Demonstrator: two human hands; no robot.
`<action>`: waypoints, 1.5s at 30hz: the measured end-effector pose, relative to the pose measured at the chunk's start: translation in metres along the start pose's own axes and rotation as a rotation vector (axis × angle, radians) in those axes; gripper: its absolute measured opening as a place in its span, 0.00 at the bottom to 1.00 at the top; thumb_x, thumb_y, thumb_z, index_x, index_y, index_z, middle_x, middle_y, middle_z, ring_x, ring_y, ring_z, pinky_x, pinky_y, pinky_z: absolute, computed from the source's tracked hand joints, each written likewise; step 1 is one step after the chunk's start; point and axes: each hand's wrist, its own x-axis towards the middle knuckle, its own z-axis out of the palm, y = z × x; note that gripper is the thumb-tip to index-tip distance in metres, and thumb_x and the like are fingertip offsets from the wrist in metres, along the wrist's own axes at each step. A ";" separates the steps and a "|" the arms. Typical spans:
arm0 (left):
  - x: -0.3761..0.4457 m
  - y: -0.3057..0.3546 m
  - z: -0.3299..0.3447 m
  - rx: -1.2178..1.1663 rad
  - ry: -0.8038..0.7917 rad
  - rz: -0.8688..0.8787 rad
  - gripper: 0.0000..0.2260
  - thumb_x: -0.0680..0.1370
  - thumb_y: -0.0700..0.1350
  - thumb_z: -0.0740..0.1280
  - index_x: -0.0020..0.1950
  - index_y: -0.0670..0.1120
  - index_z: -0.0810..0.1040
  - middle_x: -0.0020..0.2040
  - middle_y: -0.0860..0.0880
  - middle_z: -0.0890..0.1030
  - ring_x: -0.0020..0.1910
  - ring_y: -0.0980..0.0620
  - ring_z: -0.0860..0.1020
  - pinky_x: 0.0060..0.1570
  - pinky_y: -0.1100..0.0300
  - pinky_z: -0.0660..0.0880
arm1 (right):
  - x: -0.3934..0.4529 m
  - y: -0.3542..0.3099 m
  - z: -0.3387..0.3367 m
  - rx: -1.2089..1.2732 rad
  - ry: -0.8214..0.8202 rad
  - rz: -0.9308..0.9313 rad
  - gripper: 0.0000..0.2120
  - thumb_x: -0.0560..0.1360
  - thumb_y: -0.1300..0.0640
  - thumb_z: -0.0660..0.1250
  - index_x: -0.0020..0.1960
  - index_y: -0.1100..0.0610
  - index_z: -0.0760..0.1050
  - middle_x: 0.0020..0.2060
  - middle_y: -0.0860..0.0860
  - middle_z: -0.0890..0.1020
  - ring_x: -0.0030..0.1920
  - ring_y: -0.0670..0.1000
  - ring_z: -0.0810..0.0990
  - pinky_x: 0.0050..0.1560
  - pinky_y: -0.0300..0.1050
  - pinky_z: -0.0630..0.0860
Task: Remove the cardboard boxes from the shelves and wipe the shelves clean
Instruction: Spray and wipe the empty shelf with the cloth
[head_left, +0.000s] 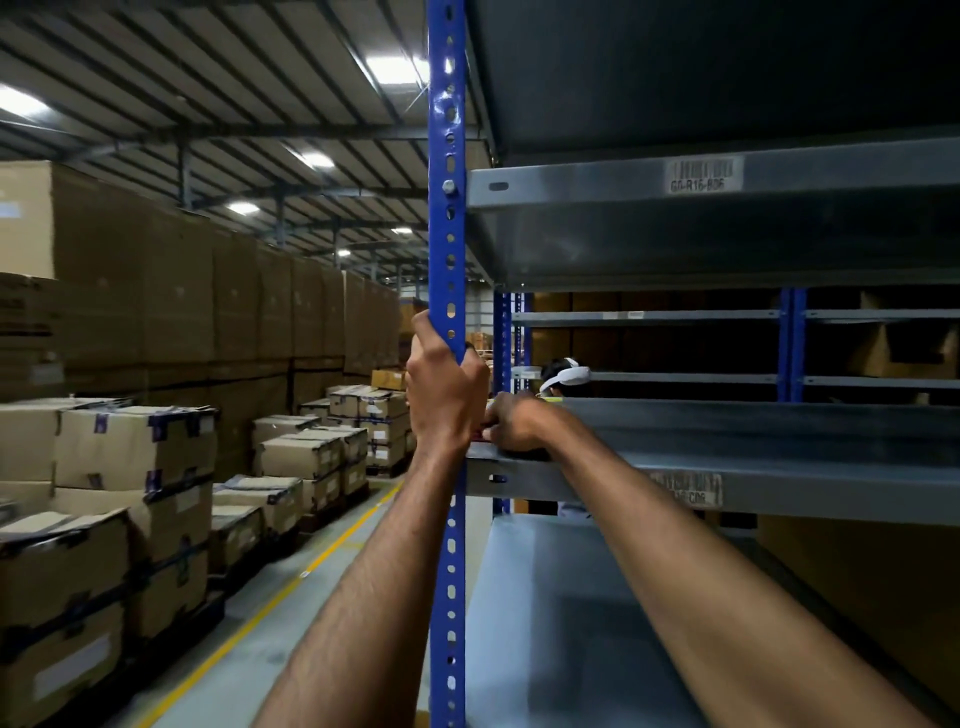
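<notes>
Warehouse aisle and stacked cardboard boxes filled the left half of the frame, with a yellow floor line running up the middle under ceiling lights. At centre stood a blue slotted upright, and grey metal shelves stretched off to the right.

The left hand was wrapped around the upright at mid-frame, bracing the body. The right hand, just right of it, rested on the near-left corner of the middle shelf, fingers curled over something small and red, probably a wiping cloth, though too little showed to be sure. That shelf carried no boxes in view, nor did the lower shelf beneath the forearm, so the step in hand looked like wiping rather than clearing.

To do it well, I judged, the stroke should start tight in that corner against the post, where dust gathers, then run right along the front lip and work back in overlapping passes. Keeping the brace on the post would steady a long reach. A barcode label on the shelf's front edge looked worn and should be spared hard rubbing.
</notes>
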 end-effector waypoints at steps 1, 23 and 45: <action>0.000 -0.001 0.000 -0.009 0.003 -0.001 0.15 0.75 0.43 0.63 0.60 0.43 0.67 0.46 0.43 0.76 0.38 0.47 0.78 0.36 0.53 0.79 | 0.002 -0.005 0.003 -0.003 -0.015 -0.022 0.16 0.83 0.56 0.61 0.69 0.53 0.75 0.63 0.54 0.78 0.61 0.55 0.77 0.57 0.47 0.75; -0.005 0.013 -0.009 0.002 -0.066 0.020 0.12 0.83 0.50 0.60 0.61 0.44 0.65 0.49 0.45 0.74 0.36 0.60 0.74 0.29 0.71 0.63 | -0.087 0.033 -0.006 0.243 0.211 -0.076 0.16 0.78 0.56 0.64 0.62 0.45 0.81 0.57 0.48 0.84 0.54 0.50 0.79 0.56 0.44 0.76; -0.048 0.025 -0.049 0.385 -0.134 0.553 0.27 0.72 0.33 0.66 0.71 0.42 0.66 0.62 0.40 0.68 0.58 0.43 0.69 0.53 0.47 0.77 | -0.105 0.074 -0.012 0.246 0.130 -0.058 0.18 0.81 0.57 0.60 0.68 0.45 0.76 0.67 0.50 0.77 0.61 0.50 0.73 0.61 0.49 0.69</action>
